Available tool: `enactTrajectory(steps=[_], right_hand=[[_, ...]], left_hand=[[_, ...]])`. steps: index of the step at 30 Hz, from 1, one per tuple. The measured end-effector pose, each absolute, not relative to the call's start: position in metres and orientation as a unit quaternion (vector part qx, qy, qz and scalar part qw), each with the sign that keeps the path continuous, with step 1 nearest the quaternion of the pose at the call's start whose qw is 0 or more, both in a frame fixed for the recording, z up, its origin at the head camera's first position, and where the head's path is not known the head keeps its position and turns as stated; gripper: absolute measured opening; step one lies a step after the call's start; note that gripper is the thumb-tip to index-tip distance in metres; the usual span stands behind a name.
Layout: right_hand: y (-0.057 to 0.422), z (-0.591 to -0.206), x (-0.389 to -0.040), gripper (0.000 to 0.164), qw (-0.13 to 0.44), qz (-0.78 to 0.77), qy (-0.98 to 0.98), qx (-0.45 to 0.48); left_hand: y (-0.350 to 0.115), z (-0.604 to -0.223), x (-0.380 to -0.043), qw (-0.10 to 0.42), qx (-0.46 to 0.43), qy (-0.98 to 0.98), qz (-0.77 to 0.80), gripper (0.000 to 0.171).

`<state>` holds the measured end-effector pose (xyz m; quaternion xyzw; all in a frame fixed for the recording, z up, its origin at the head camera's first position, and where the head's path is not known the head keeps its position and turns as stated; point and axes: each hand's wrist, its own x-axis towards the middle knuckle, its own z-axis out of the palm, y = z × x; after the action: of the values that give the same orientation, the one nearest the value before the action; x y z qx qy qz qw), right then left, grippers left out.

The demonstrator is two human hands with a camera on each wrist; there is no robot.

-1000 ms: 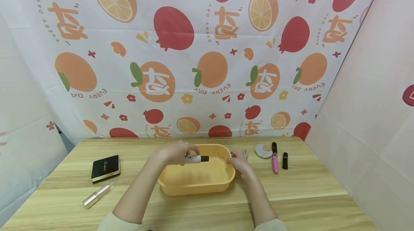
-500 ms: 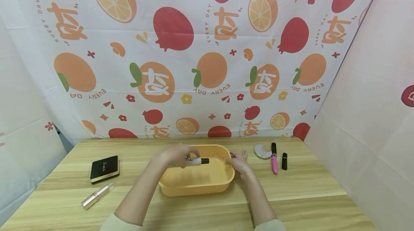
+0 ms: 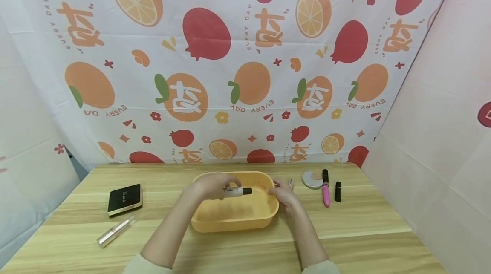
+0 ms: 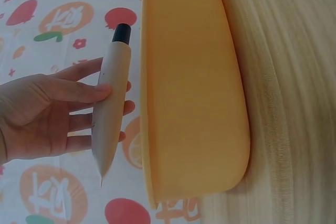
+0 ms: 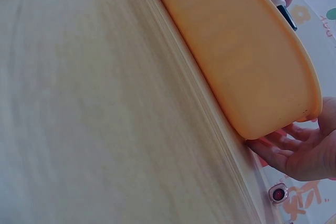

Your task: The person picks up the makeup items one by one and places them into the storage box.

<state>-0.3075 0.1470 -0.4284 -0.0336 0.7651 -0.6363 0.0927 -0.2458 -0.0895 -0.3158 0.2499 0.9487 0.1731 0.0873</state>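
My left hand holds a white squeeze tube with a black cap between thumb and fingers. In the head view the tube lies level over the yellow plastic basin, its cap pointing right. In the left wrist view the thumb crosses the front of the tube and the fingertips show behind it. At the basin's right end, my right hand grips the rim, thumb on the inner side. The right wrist view shows its fingers spread along the outside of the end wall, down near the table.
Left on the wooden table lie a black compact case and a clear, slim cosmetic tube. To the right are a round silver compact, a pink-and-black tube, a black lipstick and a small pinkish tube.
My left hand has shifted slightly to the right with the squeeze tube, over the basin. The right hand keeps its grip on the basin's end, and the other things stay put.
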Motion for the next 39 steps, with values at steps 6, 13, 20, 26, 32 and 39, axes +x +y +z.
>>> enactTrajectory(steps=[6, 13, 20, 26, 32, 39], right_hand=[[0.1468, -0.4276, -0.3067, 0.051, 0.091, -0.631, 0.769, -0.032], [0.1465, -0.4279, -0.3053, 0.052, 0.095, -0.638, 0.763, -0.036], [0.1467, -0.4284, -0.3059, 0.052, 0.092, -0.634, 0.767, -0.033], [0.1464, -0.4277, -0.3068, 0.053, 0.09, -0.628, 0.772, -0.029], [0.1464, -0.4267, -0.3062, 0.053, 0.092, -0.628, 0.772, -0.032], [0.1474, -0.4284, -0.3078, 0.053, 0.096, -0.631, 0.77, -0.028]], left_hand=[[-0.0862, -0.3142, -0.2451, 0.089, 0.253, 0.947, 0.177, 0.043], [-0.0823, -0.3152, -0.2466, 0.101, 0.257, 0.944, 0.18, 0.043], [-0.0796, -0.3182, -0.246, 0.097, 0.262, 0.944, 0.178, 0.043], [-0.0792, -0.3189, -0.2457, 0.091, 0.265, 0.944, 0.174, 0.043], [-0.0799, -0.3203, -0.2465, 0.09, 0.273, 0.941, 0.177, 0.04], [-0.0814, -0.3156, -0.248, 0.096, 0.283, 0.934, 0.197, 0.048]])
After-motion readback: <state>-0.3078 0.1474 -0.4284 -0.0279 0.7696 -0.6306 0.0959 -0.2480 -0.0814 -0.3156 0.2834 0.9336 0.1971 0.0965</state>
